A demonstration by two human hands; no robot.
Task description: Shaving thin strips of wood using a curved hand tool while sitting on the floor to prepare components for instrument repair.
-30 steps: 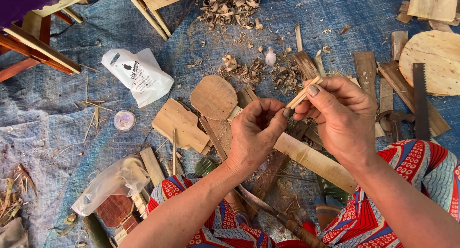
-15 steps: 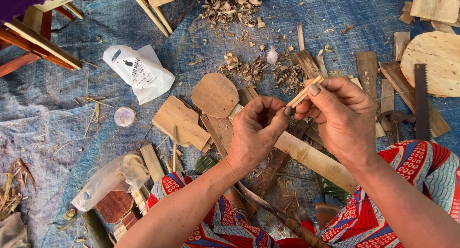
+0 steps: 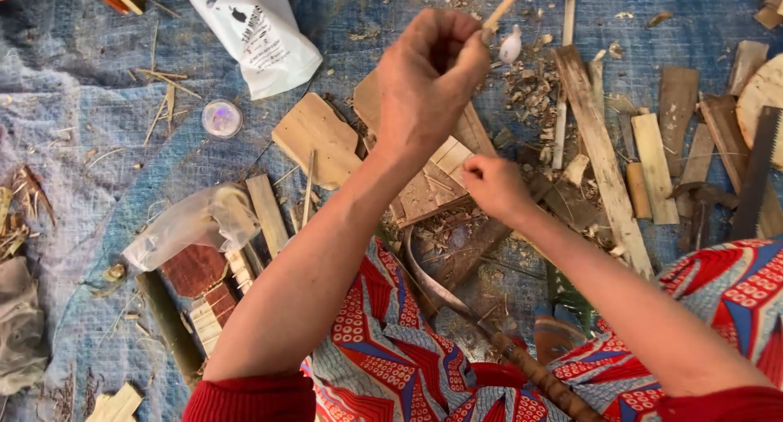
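Above the blue tarp [image 3: 98,145] one thin wooden stick [image 3: 506,2] is held, pale and straight, its upper end cut off by the frame's top edge. The left hand [image 3: 428,79] pinches it in curled fingers, raised high. The right hand [image 3: 493,185] sits lower, closed in a loose fist (whether it holds anything is hidden). One white bag [image 3: 257,35], one curved knife [image 3: 489,332] and many wood offcuts lie about.

Ground-level woodworking spot: wood offcuts [image 3: 599,145], shavings [image 3: 526,83], saw [image 3: 754,173].
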